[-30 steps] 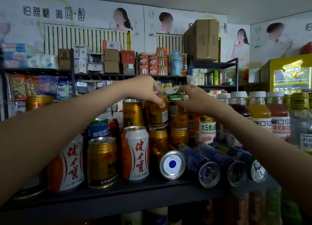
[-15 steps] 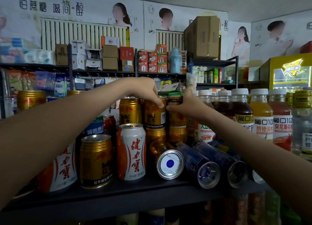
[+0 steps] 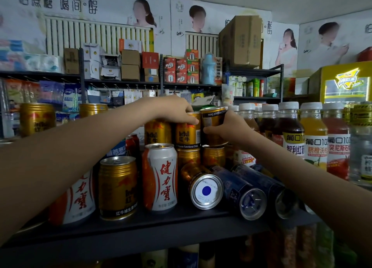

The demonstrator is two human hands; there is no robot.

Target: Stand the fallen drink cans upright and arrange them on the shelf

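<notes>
On the dark shelf gold cans stand stacked two high at the back. My left hand rests over the top of one upper gold can. My right hand grips a neighbouring gold can, whose label reads upside down, on top of a lower gold can. In front, one gold can lies on its side with its base facing me, and two dark blue cans lie beside it. A white-and-orange can and a gold can stand upright at the front.
Capped juice bottles stand in a row on the right of the same shelf. More upright gold cans sit at the left. Behind are racks of boxes and a yellow lit fridge. Bottles fill the shelf below.
My right hand has slid from the top of the right gold can to its side and now holds it. The camera has moved slightly closer. My left hand stays on its can.
</notes>
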